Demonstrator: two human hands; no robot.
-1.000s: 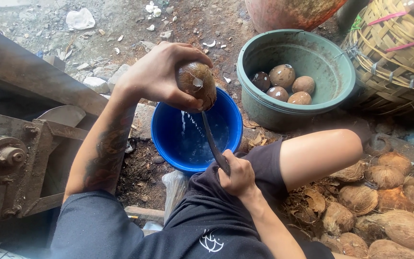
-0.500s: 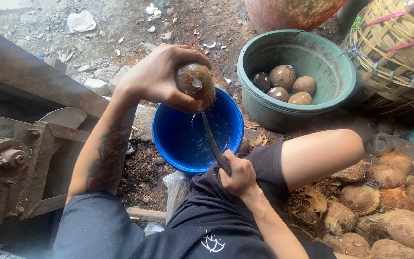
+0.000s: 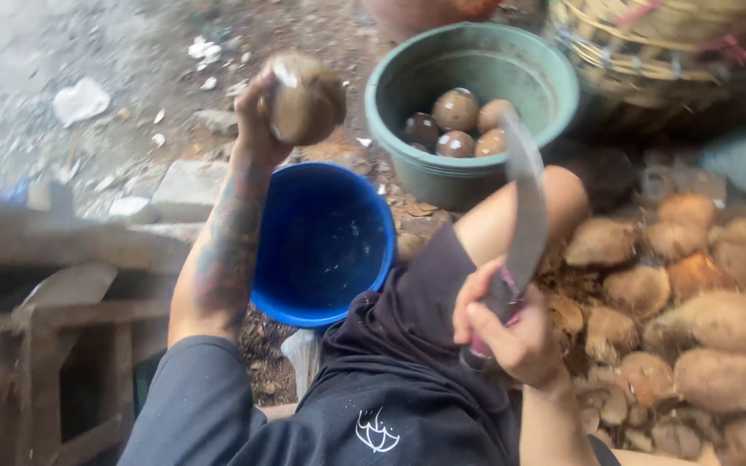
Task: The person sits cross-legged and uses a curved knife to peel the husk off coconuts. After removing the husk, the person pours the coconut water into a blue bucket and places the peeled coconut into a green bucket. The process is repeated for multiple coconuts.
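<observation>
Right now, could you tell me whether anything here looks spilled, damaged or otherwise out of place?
Little stands out. White scraps and brown husk chips litter the dirt ground. The coconut in the left hand shows a pale cut patch on top. The picture is motion-blurred, so finer damage cannot be judged.

Outdoor spot, bare dirt ground (image 3: 114,52), grey-brown, gritty, lit by flat daylight w/ no hard shadows. White scraps (image 3: 79,99) and small bits of debris lie scattered across the upper left. A flat grey stone (image 3: 185,185) sits in the dirt nr the middle left. Along the left edge stands a weathered wooden frame (image 3: 53,345) w/ a metal fitting, blurred. Top right: woven basket (image 3: 649,52), tan w/ a pink strip, beside a reddish clay pot (image 3: 429,10) cut off by the top edge. Dry brown husk bits litter the ground at right.
</observation>
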